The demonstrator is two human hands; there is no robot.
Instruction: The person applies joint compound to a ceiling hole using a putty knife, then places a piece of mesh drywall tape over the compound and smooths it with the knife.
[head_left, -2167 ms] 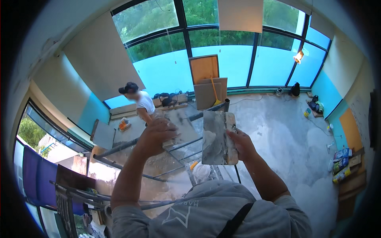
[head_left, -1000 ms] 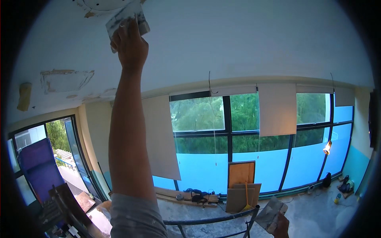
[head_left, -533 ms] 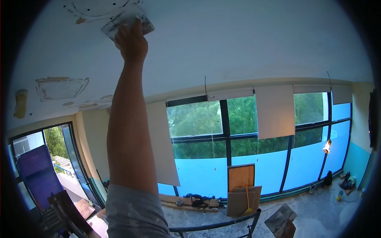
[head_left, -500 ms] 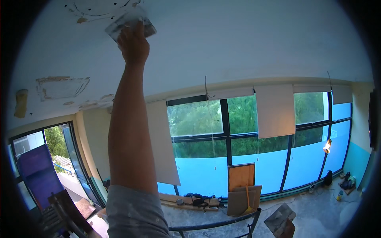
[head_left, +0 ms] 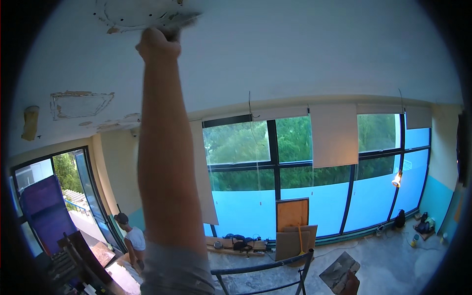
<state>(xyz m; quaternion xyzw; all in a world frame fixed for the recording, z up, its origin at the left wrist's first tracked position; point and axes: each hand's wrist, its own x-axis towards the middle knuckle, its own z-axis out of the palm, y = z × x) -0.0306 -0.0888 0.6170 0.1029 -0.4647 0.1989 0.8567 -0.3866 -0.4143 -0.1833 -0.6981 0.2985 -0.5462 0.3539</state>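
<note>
Reaching straight overhead, the left hand (head_left: 157,44) grips a trowel (head_left: 179,20) whose blade lies flat against the white ceiling (head_left: 295,54), inside a ring-shaped patch of scraped plaster (head_left: 132,12). At the lower right, the right hand (head_left: 350,284) holds a grey mortar board (head_left: 339,270) low, beside a dark metal railing (head_left: 265,269). Another person (head_left: 132,238) stands by the left windows.

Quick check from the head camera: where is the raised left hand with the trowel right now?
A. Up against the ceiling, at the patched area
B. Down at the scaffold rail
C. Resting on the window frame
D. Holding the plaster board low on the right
A: the left hand is stretched overhead, pressing the trowel to the ceiling beside a rough patched ring, while the plaster board sits low on the right.
</note>
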